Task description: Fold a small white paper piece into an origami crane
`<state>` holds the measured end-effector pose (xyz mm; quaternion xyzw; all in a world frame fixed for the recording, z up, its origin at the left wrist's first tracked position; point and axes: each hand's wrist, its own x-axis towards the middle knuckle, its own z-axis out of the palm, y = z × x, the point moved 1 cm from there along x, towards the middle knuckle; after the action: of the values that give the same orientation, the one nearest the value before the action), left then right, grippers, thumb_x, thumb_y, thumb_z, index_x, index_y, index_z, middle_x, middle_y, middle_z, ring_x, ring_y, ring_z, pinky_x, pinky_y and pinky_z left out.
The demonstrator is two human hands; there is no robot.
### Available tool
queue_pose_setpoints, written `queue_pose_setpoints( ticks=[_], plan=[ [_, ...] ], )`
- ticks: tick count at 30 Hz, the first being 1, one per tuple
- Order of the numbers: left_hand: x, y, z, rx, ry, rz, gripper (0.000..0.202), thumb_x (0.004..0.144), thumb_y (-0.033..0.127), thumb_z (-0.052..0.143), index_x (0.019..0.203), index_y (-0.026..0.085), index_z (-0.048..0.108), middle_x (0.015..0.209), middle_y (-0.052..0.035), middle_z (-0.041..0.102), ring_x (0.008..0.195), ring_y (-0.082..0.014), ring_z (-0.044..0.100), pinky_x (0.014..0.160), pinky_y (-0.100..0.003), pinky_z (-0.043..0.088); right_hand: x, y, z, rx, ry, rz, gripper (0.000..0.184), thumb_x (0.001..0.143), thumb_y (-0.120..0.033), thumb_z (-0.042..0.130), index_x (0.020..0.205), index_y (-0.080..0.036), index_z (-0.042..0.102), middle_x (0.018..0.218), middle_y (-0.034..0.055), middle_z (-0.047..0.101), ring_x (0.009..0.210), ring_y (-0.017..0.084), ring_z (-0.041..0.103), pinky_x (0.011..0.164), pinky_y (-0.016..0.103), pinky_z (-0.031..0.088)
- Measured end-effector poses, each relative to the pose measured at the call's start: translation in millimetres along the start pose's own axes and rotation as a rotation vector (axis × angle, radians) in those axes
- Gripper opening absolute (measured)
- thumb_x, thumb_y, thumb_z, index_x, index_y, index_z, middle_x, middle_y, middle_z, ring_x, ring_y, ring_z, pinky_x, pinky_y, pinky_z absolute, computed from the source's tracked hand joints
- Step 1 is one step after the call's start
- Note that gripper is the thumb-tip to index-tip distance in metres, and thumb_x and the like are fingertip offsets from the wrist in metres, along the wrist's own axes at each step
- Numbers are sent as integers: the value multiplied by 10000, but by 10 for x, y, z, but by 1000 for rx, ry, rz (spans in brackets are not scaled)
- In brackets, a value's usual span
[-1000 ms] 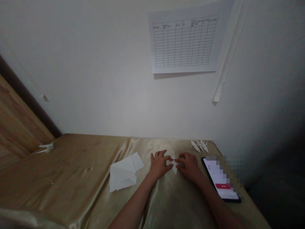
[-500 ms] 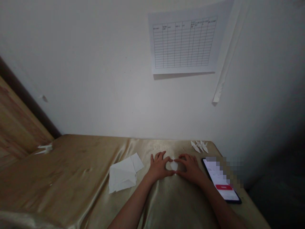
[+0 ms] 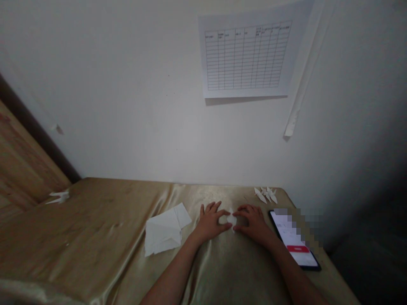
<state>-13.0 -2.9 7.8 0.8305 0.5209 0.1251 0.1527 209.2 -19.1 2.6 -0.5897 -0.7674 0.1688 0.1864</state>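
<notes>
A small folded piece of white paper (image 3: 232, 219) lies on the gold cloth between my hands. My left hand (image 3: 208, 224) has its thumb and index finger curved at the paper's left edge, the other fingers raised and spread. From the opposite side, my right hand (image 3: 255, 224) holds its thumb and index finger at the paper's right edge. Fingertips partly cover the paper's upper and lower ends, so its exact folds are unclear. To the left of my left forearm sits a loose pile of white paper sheets (image 3: 163, 231).
Several small folded paper cranes (image 3: 265, 195) rest at the back right. A phone (image 3: 294, 241) with a lit screen lies beside my right forearm. More folded white paper (image 3: 59, 197) is at the far left. A printed table sheet (image 3: 244, 59) hangs on the wall behind.
The fingertips of my two hands, close together at the paper before, have drawn slightly apart, showing more of its ends. Everything else stays nearly in place.
</notes>
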Motion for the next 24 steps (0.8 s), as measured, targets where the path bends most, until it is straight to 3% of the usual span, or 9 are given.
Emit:
queue_pose_setpoints(
  ticks=[5,11,15,24],
  plan=[
    [25,18,35,-9,54,-18,415,823,491,754,1215,397,656,1583,2,469,1504,-346,317,1199,-728,114,18,10,8,27,66,-19,238,865,-357,684,1083,-363,779,1307,21,657,1289,253,525,1154,458,297],
    [13,45,-3,-33,60,-8,229,877,505,693,1076,393,717,1532,46,538,1488,-336,345,1183,-747,114,10,-24,4,18,108,-11,143,828,-339,706,932,-332,803,1197,8,709,1229,248,575,1150,471,285],
    [7,72,-24,-27,78,-36,190,920,476,646,1083,428,730,1504,69,568,1471,-310,384,1193,-729,121,23,-45,2,-13,111,-3,175,883,-368,647,958,-330,801,1186,16,713,1206,244,575,1135,454,298],
    [28,109,-1,43,81,-61,418,854,489,690,1271,488,659,1593,39,458,1468,-337,375,1200,-716,158,42,-34,67,-72,98,50,273,926,-355,596,1138,-398,761,1299,33,650,1264,270,517,1143,483,294]
  ],
)
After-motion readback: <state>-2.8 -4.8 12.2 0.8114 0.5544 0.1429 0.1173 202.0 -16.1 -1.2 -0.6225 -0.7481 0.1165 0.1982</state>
